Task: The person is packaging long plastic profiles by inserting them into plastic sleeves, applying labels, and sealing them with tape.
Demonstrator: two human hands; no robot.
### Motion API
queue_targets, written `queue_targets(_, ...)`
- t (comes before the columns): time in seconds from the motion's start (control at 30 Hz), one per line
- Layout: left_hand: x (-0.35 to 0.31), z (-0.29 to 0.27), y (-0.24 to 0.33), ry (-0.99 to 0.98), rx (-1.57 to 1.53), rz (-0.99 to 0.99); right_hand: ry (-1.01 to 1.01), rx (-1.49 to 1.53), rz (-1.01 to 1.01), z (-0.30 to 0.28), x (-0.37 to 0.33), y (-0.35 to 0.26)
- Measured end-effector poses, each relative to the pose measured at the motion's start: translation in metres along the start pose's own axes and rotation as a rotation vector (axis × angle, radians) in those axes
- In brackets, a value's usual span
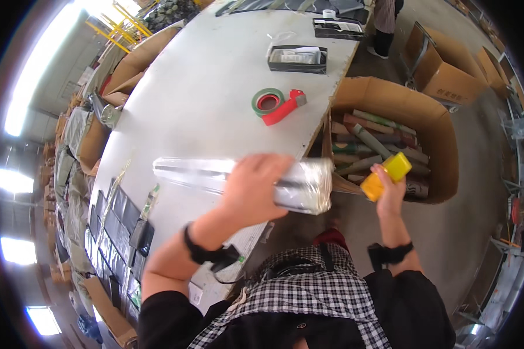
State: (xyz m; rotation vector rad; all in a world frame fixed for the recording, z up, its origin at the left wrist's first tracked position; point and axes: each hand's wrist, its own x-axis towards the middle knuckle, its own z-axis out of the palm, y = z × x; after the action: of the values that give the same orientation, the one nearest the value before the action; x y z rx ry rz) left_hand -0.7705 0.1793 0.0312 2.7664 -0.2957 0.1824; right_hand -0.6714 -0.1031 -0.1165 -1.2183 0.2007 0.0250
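My left hand point(255, 189) is closed over a long, shiny roll in clear plastic wrap point(313, 183). The roll lies across the front right part of the white table point(209, 87), its right end sticking out past the edge. Off to the right, my right hand point(392, 199) grips a small yellow block-shaped thing point(397, 167), whose kind I cannot make out. It is held up in front of an open cardboard box point(442, 157), apart from the roll. Beyond the roll, a red tape dispenser point(282, 112) lies against a green roll of tape point(257, 100).
Several wrapped rolls point(370, 139) fill the cardboard box beside the table. Black trays point(298, 68) sit toward the far end. Flat black packages point(119, 218) cover the left side. Another carton point(442, 64) stands on the floor, and a person point(384, 26) is at the far right.
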Motion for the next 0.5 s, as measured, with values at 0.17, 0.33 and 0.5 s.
queue_targets(0.17,0.019,-0.195,-0.05,0.817,-0.404,-0.305,0.044,-0.223,-0.03,-0.047,-0.02,-0.02)
queue_targets(0.33,0.011,-0.29,-0.162,0.96,-0.79,-0.567,-0.018,-0.024,0.081,-0.044,-0.036,-0.024)
queue_targets(0.5,-0.039,-0.2,-0.306,0.681,-1.031,-0.79,-0.051,0.043,0.1,-0.041,-0.044,-0.03)
